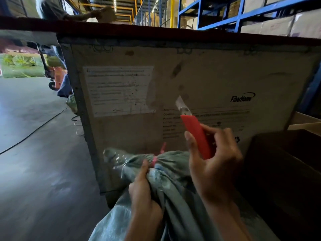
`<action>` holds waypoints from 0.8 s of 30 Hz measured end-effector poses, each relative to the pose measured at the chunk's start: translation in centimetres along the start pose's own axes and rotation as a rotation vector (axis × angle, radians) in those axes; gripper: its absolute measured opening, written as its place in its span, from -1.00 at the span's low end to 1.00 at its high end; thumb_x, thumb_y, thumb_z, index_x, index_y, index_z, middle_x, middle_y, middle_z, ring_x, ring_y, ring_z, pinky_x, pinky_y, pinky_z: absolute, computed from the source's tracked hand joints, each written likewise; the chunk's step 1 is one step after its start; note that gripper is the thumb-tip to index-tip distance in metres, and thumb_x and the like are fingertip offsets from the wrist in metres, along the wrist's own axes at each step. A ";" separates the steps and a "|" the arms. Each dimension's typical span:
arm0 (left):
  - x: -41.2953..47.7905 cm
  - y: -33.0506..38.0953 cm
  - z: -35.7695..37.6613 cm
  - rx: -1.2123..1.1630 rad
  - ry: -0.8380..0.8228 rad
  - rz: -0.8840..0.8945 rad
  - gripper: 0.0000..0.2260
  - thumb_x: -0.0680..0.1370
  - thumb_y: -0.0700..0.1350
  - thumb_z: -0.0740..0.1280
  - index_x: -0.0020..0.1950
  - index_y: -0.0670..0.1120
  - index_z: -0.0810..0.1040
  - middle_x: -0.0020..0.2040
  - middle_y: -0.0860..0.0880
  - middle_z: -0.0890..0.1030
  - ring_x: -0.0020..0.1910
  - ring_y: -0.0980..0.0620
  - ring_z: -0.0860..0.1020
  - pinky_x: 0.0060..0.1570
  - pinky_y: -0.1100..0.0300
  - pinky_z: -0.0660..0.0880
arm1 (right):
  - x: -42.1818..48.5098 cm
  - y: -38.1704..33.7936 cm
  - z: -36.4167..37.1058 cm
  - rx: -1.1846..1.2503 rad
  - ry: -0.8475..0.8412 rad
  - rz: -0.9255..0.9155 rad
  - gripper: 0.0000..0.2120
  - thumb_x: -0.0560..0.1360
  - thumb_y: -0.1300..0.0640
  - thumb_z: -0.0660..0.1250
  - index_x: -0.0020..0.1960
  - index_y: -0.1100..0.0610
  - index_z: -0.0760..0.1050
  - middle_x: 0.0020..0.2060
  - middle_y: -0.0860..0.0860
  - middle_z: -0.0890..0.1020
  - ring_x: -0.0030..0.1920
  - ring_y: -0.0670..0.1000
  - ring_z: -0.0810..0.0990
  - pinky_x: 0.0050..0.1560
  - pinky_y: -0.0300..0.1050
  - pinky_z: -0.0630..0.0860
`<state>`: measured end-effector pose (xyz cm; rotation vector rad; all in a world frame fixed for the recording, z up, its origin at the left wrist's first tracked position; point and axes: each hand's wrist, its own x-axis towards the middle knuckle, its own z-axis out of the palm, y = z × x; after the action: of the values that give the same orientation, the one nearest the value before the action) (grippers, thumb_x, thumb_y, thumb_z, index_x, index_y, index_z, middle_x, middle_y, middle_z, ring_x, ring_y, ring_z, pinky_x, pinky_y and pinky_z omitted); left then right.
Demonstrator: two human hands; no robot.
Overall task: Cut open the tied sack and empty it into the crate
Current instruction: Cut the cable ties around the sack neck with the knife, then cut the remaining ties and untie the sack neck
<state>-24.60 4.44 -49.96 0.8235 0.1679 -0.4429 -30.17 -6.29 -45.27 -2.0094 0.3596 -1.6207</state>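
Note:
A grey-green woven sack (177, 202) lies low in the middle, its neck bunched and bound by a pink tie (155, 160). My left hand (144, 193) grips the neck just below the tie, thumb up beside the knot. My right hand (213, 164) holds a red utility knife (196, 134) above and right of the tie, blade out and pointing up-left, not touching the sack. Directly behind stands the tall crate (173, 80), its cardboard-faced side carrying a white label and printed text.
An open dark cardboard box (286, 162) sits at the right. Blue shelving (243, 16) with cartons rises behind. At the left is grey concrete floor (34, 136) with a cable, green bundles and an orange pallet truck (55, 77). Another person (57, 11) reaches over the crate's far side.

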 end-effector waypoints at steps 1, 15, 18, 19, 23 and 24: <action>-0.2 0.2 0.3 0.009 -0.033 0.009 -0.57 0.58 -0.02 0.38 0.33 -0.29 0.54 0.06 -0.25 0.74 0.04 -0.23 0.72 0.14 -0.17 0.63 | -0.3 0.5 -0.1 0.010 -0.050 0.012 -0.71 0.46 -0.07 0.47 0.04 0.12 0.60 -0.11 -0.02 0.57 -0.22 -0.28 0.46 -0.17 -0.60 0.38; -1.3 3.2 -0.6 0.371 -0.278 0.204 -0.63 0.49 0.09 0.39 0.11 -0.16 0.71 0.07 -0.25 0.75 0.05 -0.23 0.72 0.00 -0.01 0.70 | -1.4 2.9 -2.1 0.352 -0.391 0.258 -0.75 0.54 -0.25 0.17 0.03 -0.15 0.53 -0.12 -0.12 0.68 -0.14 -0.10 0.65 -0.20 -0.32 0.56; -1.3 3.1 -0.6 0.423 -0.295 0.241 -0.65 0.49 0.07 0.39 0.05 -0.18 0.73 0.05 -0.25 0.75 0.04 -0.23 0.72 -0.11 0.07 0.71 | -2.0 2.4 -1.9 0.482 -0.528 0.370 -0.68 0.48 -0.31 0.24 0.05 -0.12 0.53 -0.06 -0.06 0.69 -0.08 -0.04 0.69 -0.04 0.03 0.68; -1.4 3.1 -0.6 0.435 -0.310 0.240 -0.66 0.51 0.07 0.37 0.05 -0.18 0.73 0.05 -0.23 0.75 0.04 -0.20 0.73 -0.11 0.10 0.70 | -2.2 2.3 -1.8 0.492 -0.561 0.398 -0.66 0.45 -0.33 0.28 0.05 -0.12 0.53 -0.06 -0.04 0.69 -0.08 -0.02 0.70 -0.04 0.14 0.68; -1.3 3.4 -1.3 0.462 -0.350 0.205 -0.67 0.51 0.05 0.35 0.01 -0.17 0.74 0.01 -0.21 0.76 -0.08 -0.09 0.76 -0.16 0.13 0.68 | -2.2 2.0 -1.9 0.430 -0.532 0.420 -0.67 0.38 -0.31 0.36 -0.02 -0.11 0.51 -0.12 -0.03 0.70 -0.13 -0.04 0.70 -0.08 0.17 0.67; -1.2 3.5 -1.5 0.454 -0.340 0.210 -0.66 0.50 0.05 0.36 0.04 -0.19 0.72 0.01 -0.22 0.76 -0.09 -0.09 0.75 -0.16 0.11 0.68 | -2.0 2.1 -2.0 0.431 -0.532 0.424 -0.68 0.36 -0.29 0.39 -0.03 -0.11 0.51 -0.10 -0.07 0.71 -0.11 -0.07 0.71 -0.06 0.13 0.68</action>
<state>-24.06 7.97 -48.25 1.1814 -0.3441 -0.4209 -32.39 -7.44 -47.80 -1.7849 0.1927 -0.7844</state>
